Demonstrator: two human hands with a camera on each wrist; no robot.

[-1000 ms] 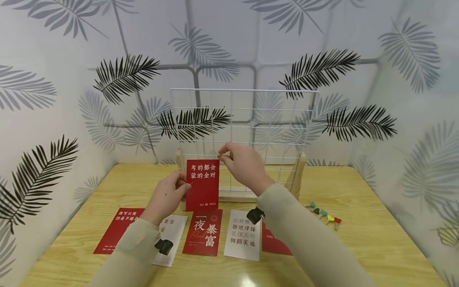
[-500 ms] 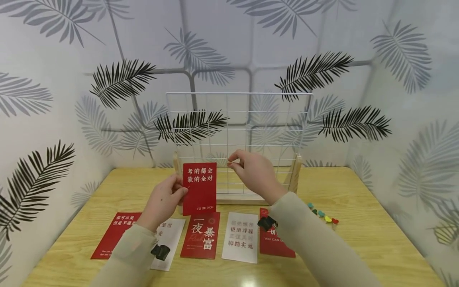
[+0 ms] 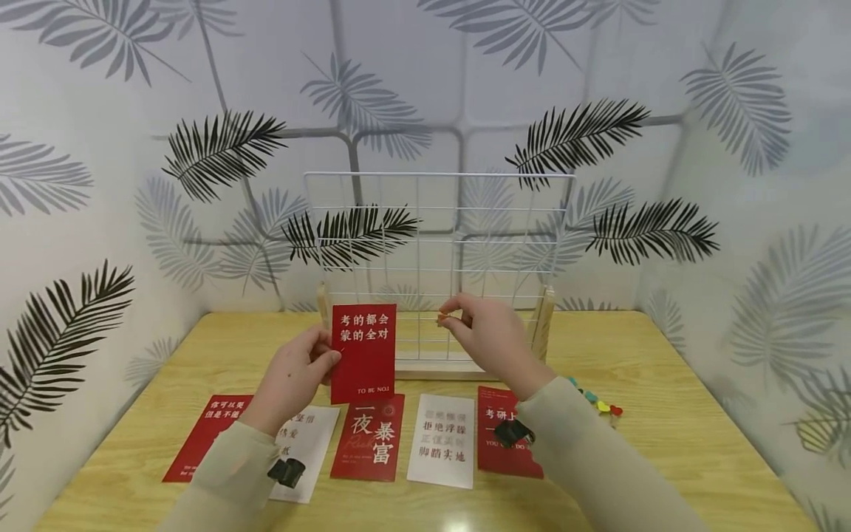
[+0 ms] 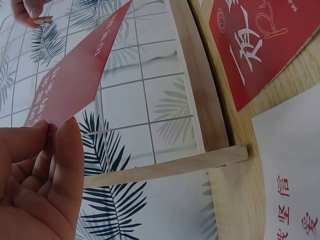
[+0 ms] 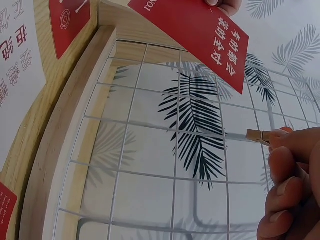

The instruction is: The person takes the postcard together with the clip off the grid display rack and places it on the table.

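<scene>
My left hand point(image 3: 289, 380) pinches a red card point(image 3: 363, 355) by its left edge between thumb and fingers. The card, printed in white with "TO BE NO.1" at the bottom, is upright in front of the white wire grid point(image 3: 419, 174). To its right, my right hand point(image 3: 490, 336) pinches a small wooden clothespin point(image 5: 257, 135) with an orange-red decoration, mostly covered by the fingertips. In the right wrist view the clothespin's wooden tip points at the grid, with a gap between it and the card.
The grid stands in a wooden base point(image 3: 432, 369) on the wood-grain table point(image 3: 631, 473). In front lie a red card point(image 3: 368, 440), a white card point(image 3: 441, 441) and several more. Several clothespins with coloured hearts point(image 3: 603, 406) lie at the right. Leaf-patterned cloth surrounds the table.
My right hand has moved right, away from the card's upper corner, with the clothespin still pinched. My left hand and its card have shifted slightly left. The head view has tilted a little.
</scene>
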